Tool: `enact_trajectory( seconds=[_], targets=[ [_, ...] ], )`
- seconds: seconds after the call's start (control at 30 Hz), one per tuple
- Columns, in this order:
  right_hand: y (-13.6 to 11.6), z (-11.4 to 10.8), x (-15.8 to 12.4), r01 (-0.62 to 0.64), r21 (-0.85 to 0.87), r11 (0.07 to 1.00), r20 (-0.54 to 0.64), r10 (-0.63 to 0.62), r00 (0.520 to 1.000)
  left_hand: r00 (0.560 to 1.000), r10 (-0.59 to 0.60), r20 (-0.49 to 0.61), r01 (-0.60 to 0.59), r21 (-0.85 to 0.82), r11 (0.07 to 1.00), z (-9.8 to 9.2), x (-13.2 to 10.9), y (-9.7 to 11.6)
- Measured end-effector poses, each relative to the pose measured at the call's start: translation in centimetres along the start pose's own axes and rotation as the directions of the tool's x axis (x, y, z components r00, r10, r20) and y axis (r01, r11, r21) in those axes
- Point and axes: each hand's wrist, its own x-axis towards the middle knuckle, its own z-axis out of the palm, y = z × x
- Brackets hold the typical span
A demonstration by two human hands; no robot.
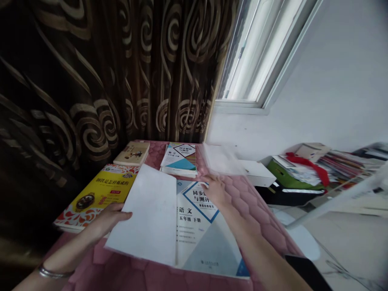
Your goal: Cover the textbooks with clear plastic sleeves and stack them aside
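A white sheet (145,214) is pinched at its left edge by my left hand (113,216), thumb on top. It lies partly over a blue and white workbook (209,242). Above that workbook's upper right corner is my right hand (214,188), fingers curled near its top edge; whether anything is between them is too blurred to tell. Beyond my right hand, a blurred white sheet (222,159) lies by the table's far edge. The yellow book (106,186) is left of the held sheet.
A tan book (132,153) and a smaller blue and white workbook stack (179,157) sit at the back of the pink table (248,202). To the right are a white box (259,171), a green bag (281,176) and piled papers. A dark curtain hangs behind.
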Motion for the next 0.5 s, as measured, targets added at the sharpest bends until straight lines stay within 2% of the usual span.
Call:
enact_trajectory(
  seconds=[0.03,0.07,0.1,0.17,0.23,0.33,0.43,0.5],
  targets=[
    [-0.8,0.9,-1.4,0.001,0.184,0.983,0.002,-0.002,1.0,1.0,0.007,0.002,-0.007,0.0,1.0,0.0,0.0,0.4],
    [-1.6,1.9,-2.8,-0.031,0.376,0.926,0.048,0.014,0.999,1.0,0.016,0.006,-0.016,0.002,1.0,-0.1,-0.1,0.8],
    [-2.4,3.0,-4.4,-0.077,0.531,0.844,0.115,0.018,0.993,1.0,0.026,0.003,-0.026,0.004,1.0,0.0,-0.3,1.3],
    [-3.9,4.9,-7.4,-0.209,0.716,0.666,0.249,0.036,0.968,0.999,0.033,-0.006,-0.033,0.004,0.999,0.4,-0.7,2.4],
    [-5.2,6.1,-9.7,-0.294,0.773,0.562,0.332,0.037,0.943,0.999,0.031,0.013,-0.031,-0.035,0.999,1.3,-1.3,3.5],
    [-6.8,6.3,-11.2,-0.349,0.781,0.519,0.365,0.075,0.928,0.994,0.053,0.098,-0.036,-0.168,0.985,3.3,-1.9,4.7],
    [-8.4,5.6,-11.0,-0.345,0.81,0.474,0.356,0.07,0.932,0.984,0.12,0.129,-0.077,-0.294,0.953,5.7,-2.1,5.4],
    [-9.5,5.3,-10.7,-0.27,0.841,0.469,0.318,-0.024,0.948,0.982,0.155,0.104,-0.112,-0.334,0.936,7.3,-2.1,5.6]
  ],
)
